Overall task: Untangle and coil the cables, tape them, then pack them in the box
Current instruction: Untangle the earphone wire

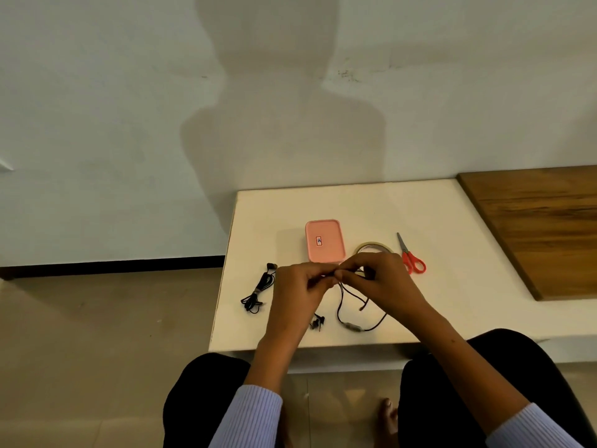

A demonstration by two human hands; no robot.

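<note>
Cable [347, 305] pinched between my left hand [298, 286] and right hand [374, 281], above the table [452, 270] before the pink box [324, 240], looks light, limp and snag-prone (earbuds [317, 322] dangling), so I'd grip near the knot, not the thin ends.

Dim, warm light from behind casts the person's soft shadow [284, 101] on the wall [97, 124]. Edges bow; detail is slightly soft
</note>
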